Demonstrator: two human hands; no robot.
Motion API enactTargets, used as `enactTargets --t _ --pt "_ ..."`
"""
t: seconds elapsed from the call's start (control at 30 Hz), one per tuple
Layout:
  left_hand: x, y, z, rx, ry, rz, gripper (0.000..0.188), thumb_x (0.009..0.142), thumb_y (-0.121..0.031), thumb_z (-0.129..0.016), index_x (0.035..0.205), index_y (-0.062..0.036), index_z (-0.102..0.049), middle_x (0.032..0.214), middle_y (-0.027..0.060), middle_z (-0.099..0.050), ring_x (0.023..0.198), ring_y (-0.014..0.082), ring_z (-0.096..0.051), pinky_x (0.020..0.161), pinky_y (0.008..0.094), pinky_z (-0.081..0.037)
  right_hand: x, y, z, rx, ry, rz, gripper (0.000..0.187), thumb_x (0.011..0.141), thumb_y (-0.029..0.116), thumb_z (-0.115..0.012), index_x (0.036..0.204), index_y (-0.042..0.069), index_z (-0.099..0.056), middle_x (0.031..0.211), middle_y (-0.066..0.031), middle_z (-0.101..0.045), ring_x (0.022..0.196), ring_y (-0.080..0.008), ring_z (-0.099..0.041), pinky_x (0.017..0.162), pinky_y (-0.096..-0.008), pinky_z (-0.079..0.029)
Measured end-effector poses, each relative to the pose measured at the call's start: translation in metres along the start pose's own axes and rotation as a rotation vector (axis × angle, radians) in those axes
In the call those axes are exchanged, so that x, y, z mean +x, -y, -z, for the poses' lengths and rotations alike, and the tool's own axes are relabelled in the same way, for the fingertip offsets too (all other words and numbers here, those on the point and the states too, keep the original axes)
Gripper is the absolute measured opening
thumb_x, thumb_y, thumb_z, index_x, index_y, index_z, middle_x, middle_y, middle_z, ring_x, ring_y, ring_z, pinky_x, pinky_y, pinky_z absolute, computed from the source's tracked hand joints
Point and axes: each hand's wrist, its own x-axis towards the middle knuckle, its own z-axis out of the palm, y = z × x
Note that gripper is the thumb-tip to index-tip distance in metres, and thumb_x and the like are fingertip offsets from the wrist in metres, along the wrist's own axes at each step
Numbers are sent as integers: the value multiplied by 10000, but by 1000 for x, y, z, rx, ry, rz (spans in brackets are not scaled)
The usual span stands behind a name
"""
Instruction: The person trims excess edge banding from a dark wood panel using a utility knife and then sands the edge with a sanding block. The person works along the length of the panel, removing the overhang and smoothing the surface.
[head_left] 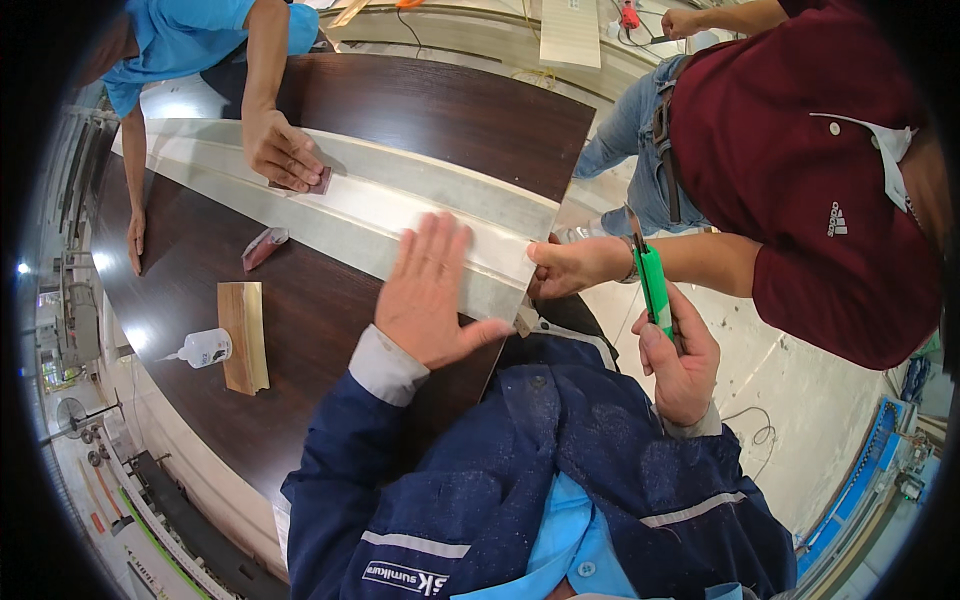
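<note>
My left hand lies flat with its fingers spread on a long pale grooved panel near its right end. In my right hand is a green utility knife, held upright off the panel's end with its blade pointing up. A co-worker in maroon grips the panel's right end with one hand, close to the knife. At the far left, another co-worker in blue presses a brown sanding pad on the panel with one hand; that person's other hand rests on the table.
The panel lies across a dark brown wood-grain table. On the table stand a wood block, a white squeeze bottle touching it, and a crumpled reddish packet. The maroon-shirted person stands at the right. Blue machinery is at lower right.
</note>
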Motion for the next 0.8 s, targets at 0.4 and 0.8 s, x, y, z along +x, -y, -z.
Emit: enactTargets --t 0.4,0.8 --pt "0 -40 -2 -80 101 -165 1281 880 -906 -570 1603 135 -384 1675 358 -391 1602 511 -326 1328 608 -203 5 -4 2 -64 20 40 532 1082 34 -658 1584 -61 -509 1101 -14 -670 935 -54 -579 856 -205 -478" --pt "-3 -40 0 -175 -10 -303 840 906 -748 -712 1348 -33 -710 1462 195 -672 1476 356 -559 1297 609 -294 3 -4 3 -55 -26 -44 527 1070 17 -658 1572 -64 -519 1111 -24 -682 966 -67 -608 885 -219 -497"
